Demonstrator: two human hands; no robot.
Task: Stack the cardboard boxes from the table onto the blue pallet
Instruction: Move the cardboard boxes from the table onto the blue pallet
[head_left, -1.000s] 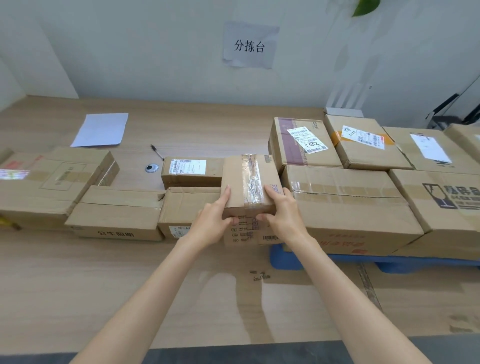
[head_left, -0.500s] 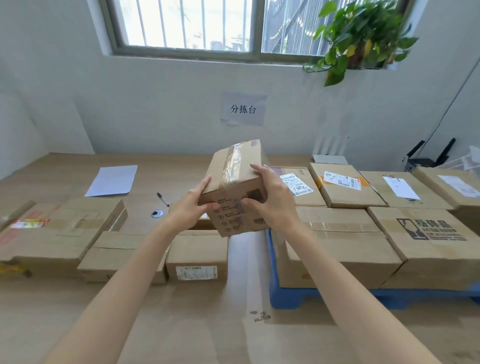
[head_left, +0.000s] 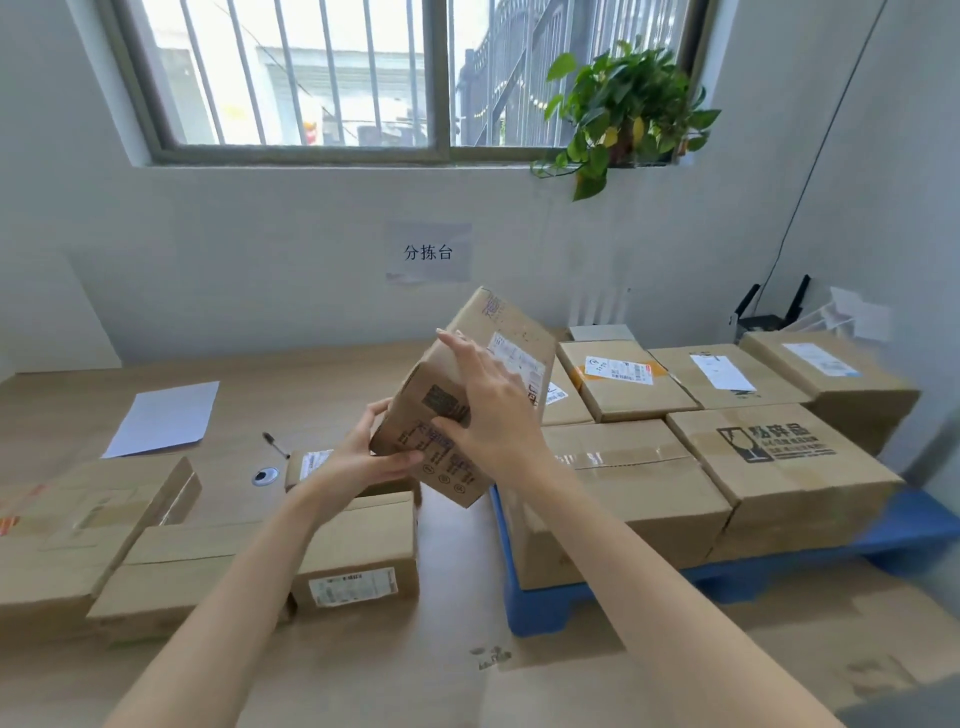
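Currently holding the cardboard box (head_left: 426, 389) aloft and tilted over the desk's (head_left: 311, 384) middle. Clasping its lower left corner with the left grip (head_left: 358, 462), clamping its top with the right grip (head_left: 493, 415), just left of the blue pallet (head_left: 540, 608) along the desk's right edge.

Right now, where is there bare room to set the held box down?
Bare for the held box: the taped top of the front-left pallet box, the table strip between the labelled box and the pallet, and the wood right of the paper. Crowded: the table's left front, boxes side by side, and the pallet's bottom layer.
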